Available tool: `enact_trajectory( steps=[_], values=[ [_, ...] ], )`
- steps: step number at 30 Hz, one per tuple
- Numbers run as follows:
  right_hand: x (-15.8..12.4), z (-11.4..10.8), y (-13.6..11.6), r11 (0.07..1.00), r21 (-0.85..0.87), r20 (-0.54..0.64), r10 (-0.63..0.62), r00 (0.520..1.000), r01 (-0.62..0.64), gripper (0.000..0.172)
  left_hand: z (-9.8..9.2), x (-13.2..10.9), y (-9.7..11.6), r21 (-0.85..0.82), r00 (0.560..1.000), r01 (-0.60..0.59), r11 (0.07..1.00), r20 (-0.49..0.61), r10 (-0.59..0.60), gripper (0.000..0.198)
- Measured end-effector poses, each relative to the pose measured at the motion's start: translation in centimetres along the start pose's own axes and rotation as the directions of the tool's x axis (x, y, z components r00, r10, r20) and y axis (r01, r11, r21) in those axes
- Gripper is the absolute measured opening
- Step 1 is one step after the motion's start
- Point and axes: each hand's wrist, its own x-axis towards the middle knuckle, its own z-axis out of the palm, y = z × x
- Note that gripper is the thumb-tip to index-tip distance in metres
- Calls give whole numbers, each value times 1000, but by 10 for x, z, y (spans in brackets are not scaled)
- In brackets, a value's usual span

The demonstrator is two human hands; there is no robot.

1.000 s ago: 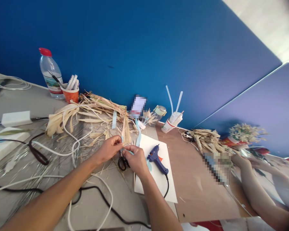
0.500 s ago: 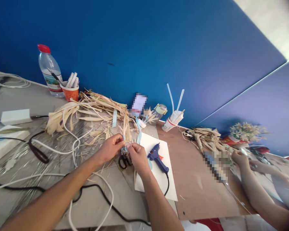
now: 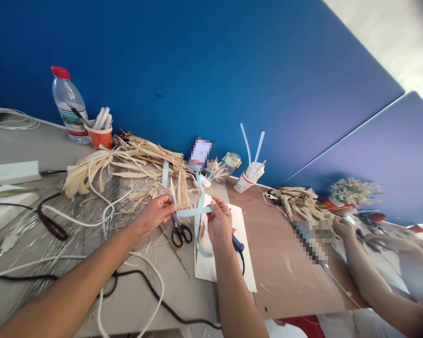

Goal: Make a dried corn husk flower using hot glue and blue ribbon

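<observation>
Blue ribbon is stretching btwn L hand & R hand, both pinching it narrowly, prob. to keep it straight; hanging strip is crossing it. Scissors are lying just below, R hand's partly hiding glue gun, & husks + white cable are crowding L hand's side.

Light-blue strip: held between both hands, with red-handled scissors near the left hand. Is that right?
Not quite: in the head view, the scissors near the left hand are black-handled, not red. The light-blue strip is held between that hand and the right hand.
</observation>
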Motion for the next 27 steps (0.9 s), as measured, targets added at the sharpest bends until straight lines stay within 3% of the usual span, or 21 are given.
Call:
enact_trajectory(
  steps=[3,4,6,8,10,14,17,20,27],
  values=[
    [-3,-2,-5,949,-273,-146,-204,968,159,38,-2,2,3,18,997,-23,1000,-77,24,23],
    [-5,-2,-9,898,-385,-142,-284,948,211,38,-4,3,5,23,991,-36,999,-125,39,23],
    [-10,-4,-16,788,-543,13,-336,942,289,34,-8,5,7,42,972,-67,997,-224,75,25],
    [-17,-3,-22,707,-621,280,-205,938,340,27,-12,7,9,71,948,-97,993,-296,114,25],
    [-25,0,-24,584,-706,471,-36,881,401,23,-15,8,10,94,932,-114,989,-333,140,24],
    [-40,11,-18,200,-822,565,175,806,533,22,-17,8,10,131,916,-129,983,-363,169,23],
    [-48,18,-15,10,-820,557,242,795,572,24,-18,8,10,130,912,-143,981,-368,182,23],
    [-53,23,-16,-42,-817,547,263,795,576,28,-18,9,9,135,914,-142,981,-363,183,23],
    [-57,27,-15,-28,-819,541,297,787,573,24,-16,8,11,135,922,-108,985,-358,150,24]
  ],
)
